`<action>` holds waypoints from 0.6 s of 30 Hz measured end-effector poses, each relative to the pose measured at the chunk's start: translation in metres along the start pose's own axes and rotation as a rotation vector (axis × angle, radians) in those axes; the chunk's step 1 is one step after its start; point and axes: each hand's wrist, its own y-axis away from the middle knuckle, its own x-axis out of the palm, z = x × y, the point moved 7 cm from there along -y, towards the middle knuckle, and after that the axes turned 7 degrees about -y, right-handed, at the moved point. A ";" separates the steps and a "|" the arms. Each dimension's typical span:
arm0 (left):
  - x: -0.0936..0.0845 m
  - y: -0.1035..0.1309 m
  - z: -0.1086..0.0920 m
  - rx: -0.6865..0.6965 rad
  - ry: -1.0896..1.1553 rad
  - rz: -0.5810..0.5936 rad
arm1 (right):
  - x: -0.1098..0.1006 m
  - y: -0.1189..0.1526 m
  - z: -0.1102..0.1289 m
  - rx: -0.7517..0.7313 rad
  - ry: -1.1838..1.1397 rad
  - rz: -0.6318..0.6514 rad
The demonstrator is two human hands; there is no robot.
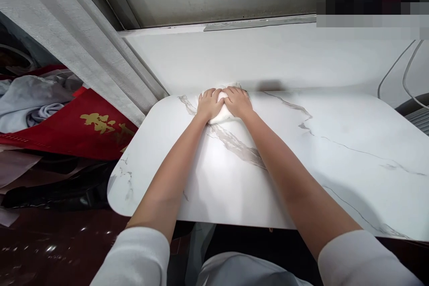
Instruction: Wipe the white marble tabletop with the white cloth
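My left hand [210, 103] and my right hand [238, 102] press side by side on a bunched white cloth [221, 115] at the far edge of the marble-patterned table [295, 143]. The fingers of both hands curl over its top, pointing toward the wall, and the thumbs nearly meet in the middle. Part of the cloth shows between the hands, and a little more sticks out past the right fingertips. Its underside and most of its sides are hidden.
Behind the table rises a white wall [234, 56] below a window frame [221, 4]. A grey curtain [77, 31] hangs at the left, near a red cloth with gold characters [70, 132] and piled clothes [36, 94]. White cables [405, 71] hang at the right.
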 end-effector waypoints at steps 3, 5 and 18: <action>-0.002 0.014 -0.006 -0.011 -0.020 0.009 | -0.001 0.011 0.003 0.001 0.038 0.021; -0.003 0.026 -0.010 -0.023 -0.031 0.016 | -0.003 0.021 0.006 -0.003 0.069 0.040; -0.013 0.145 -0.061 0.039 -0.063 0.034 | -0.023 0.145 0.030 -0.016 0.118 0.076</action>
